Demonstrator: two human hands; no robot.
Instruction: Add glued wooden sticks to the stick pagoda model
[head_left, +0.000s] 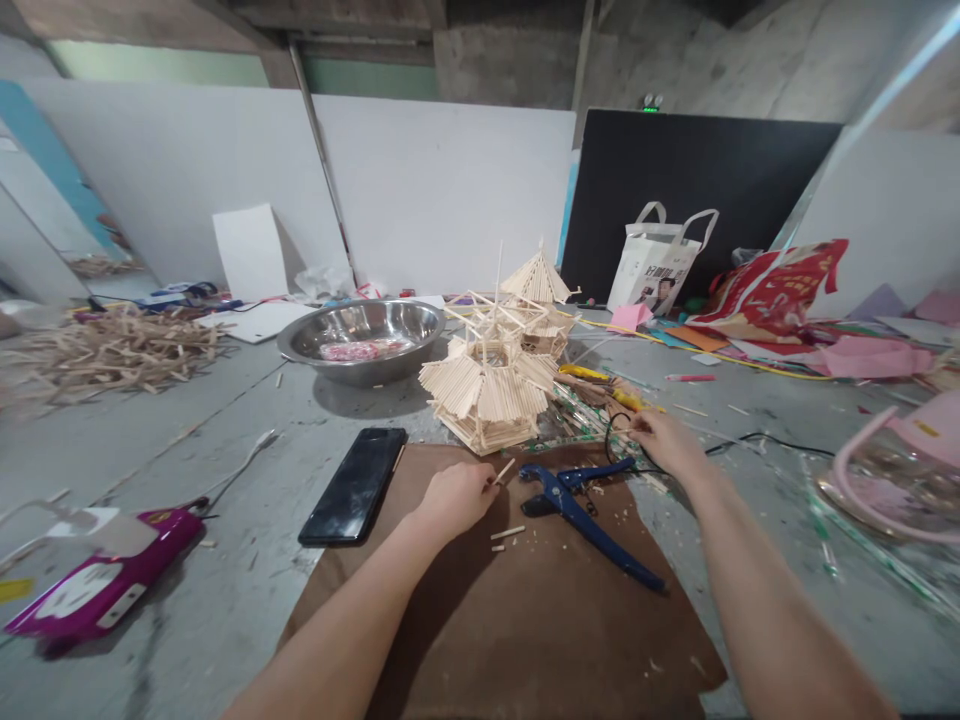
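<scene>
My left hand (463, 497) is closed over the brown board, its fingertips pinching a short wooden stick (505, 470) that points up to the right. My right hand (666, 442) reaches to the pile of sticks and plastic wrappers (589, 415). Its fingers are pressed together by a black cable loop, and what they hold is too small to make out. Blue-handled cutters (570, 510) lie open between the hands. Two cut stick pieces (508, 533) rest beside them. Just beyond my left hand stands a small pavilion-like model built of sticks (491, 390).
The brown board (480, 640) covers the near table. A black phone (354, 487) overlaps its left edge. Behind are a steel basin (300, 350) and a second stick model (540, 280). A purple power strip (112, 580) lies left, a pink-handled clear container (900, 470) right. Loose sticks (120, 345) are heaped far left.
</scene>
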